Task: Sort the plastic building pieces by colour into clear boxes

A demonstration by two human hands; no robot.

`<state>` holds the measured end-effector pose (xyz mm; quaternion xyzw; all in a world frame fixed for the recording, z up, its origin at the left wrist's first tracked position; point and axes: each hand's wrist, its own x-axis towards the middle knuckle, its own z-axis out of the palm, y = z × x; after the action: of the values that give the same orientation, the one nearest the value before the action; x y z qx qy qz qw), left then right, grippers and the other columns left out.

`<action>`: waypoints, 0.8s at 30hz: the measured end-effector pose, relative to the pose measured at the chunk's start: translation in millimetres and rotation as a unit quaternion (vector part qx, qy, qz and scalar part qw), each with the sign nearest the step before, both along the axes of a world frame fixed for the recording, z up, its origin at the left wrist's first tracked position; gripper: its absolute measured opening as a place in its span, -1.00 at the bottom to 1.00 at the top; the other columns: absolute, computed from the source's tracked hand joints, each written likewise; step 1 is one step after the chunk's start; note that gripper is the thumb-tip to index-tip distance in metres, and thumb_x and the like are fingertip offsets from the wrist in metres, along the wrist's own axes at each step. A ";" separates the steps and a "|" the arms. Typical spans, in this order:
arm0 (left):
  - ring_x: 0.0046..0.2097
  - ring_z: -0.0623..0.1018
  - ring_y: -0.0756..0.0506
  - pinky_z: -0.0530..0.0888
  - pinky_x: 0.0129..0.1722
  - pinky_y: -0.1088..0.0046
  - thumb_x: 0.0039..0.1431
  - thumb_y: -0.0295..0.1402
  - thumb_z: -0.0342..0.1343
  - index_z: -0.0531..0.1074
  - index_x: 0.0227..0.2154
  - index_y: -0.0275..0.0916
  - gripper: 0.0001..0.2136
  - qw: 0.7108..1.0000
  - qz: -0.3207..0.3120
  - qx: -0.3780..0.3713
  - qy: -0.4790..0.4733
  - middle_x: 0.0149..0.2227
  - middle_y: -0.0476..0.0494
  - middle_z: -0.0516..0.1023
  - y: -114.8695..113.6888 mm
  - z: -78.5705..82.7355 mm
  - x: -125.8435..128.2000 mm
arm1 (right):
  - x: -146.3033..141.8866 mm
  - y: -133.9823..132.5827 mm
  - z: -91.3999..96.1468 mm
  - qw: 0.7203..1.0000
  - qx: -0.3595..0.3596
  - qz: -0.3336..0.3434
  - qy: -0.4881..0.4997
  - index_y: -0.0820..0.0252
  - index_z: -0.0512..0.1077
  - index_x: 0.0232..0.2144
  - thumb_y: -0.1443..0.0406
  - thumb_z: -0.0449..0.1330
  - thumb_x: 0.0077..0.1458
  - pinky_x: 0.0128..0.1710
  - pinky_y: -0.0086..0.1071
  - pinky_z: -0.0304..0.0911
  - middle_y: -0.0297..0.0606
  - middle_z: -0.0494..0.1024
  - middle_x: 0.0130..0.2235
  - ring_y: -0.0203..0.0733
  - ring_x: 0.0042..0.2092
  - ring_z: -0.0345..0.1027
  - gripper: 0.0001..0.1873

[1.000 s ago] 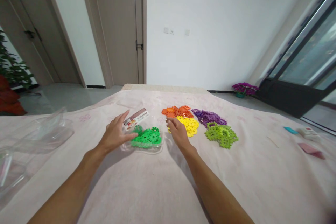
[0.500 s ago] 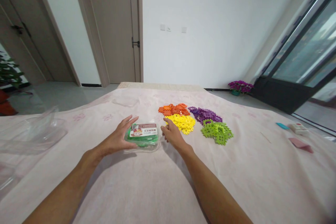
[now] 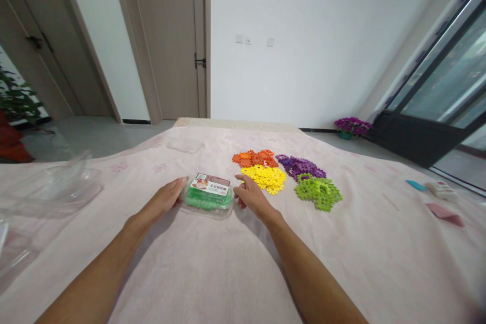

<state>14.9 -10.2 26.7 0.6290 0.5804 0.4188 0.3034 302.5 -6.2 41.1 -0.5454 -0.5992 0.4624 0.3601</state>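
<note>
A clear plastic box with a printed label on its lid lies on the cloth in front of me, and green pieces show through it. Its left edge is in my left hand, whose fingers are close together and partly hidden. On the opposite side my right hand holds the right edge with curled fingers. Beyond the right hand are a pile of yellow flower-shaped pieces and a pile of orange pieces. Purple pieces and light green lattice pieces lie farther right.
Clear plastic containers stand at the left of the cloth-covered table. A flat clear lid lies toward the far side. At the right are a blue item, a small white box and a pink item.
My left hand has closed from a spread grip around the box to its left edge. The box has turned slightly. My right hand stays at the right edge.
</note>
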 end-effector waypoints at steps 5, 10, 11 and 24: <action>-0.61 0.23 0.06 0.14 -0.64 0.53 0.03 0.18 0.10 0.31 -0.56 -0.20 -0.51 0.985 -0.014 -0.137 -0.103 -0.61 0.06 0.26 -1.4 3.4 -0.6 | -3.7 0.9 -0.5 0.999 -0.001 -0.011 0.038 0.18 0.30 0.03 0.26 0.13 0.09 -0.61 -0.50 0.16 -0.44 0.44 -0.47 -0.34 -0.56 0.29 -0.57; -0.61 0.21 0.11 0.11 -0.64 0.59 -0.05 0.19 0.17 0.34 -0.45 -0.23 -0.49 0.969 -0.012 -0.191 -0.159 -0.58 0.10 0.25 -4.8 7.1 3.8 | -11.2 7.9 -5.8 0.996 -0.008 -0.038 0.078 0.15 0.33 -0.09 0.11 0.14 0.16 -0.61 -0.51 0.15 -0.48 0.38 -0.52 -0.34 -0.57 0.28 -0.67; -0.62 0.21 0.11 0.12 -0.64 0.59 -0.06 0.18 0.18 0.34 -0.44 -0.24 -0.49 0.966 -0.011 -0.194 -0.169 -0.58 0.11 0.25 -5.3 6.8 4.6 | -12.6 9.8 -7.0 0.996 -0.006 -0.040 0.085 0.15 0.34 -0.10 0.10 0.13 0.16 -0.61 -0.51 0.15 -0.49 0.37 -0.53 -0.34 -0.57 0.27 -0.67; -0.62 0.24 0.12 0.16 -0.64 0.63 -0.01 0.07 0.26 0.44 -0.14 -0.32 -0.46 0.958 -0.024 -0.172 -0.227 -0.58 0.12 0.27 -11.4 -2.7 4.3 | -18.7 21.1 -12.7 0.995 0.019 -0.033 0.097 0.19 0.45 -0.35 0.22 0.11 0.03 -0.71 -0.52 0.04 -0.47 0.31 -0.61 -0.36 -0.64 0.16 -0.81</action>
<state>19.1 -21.6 24.0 0.4699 0.5441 0.4366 0.5408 283.8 15.0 28.4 -0.5108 -0.5519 0.4894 0.4416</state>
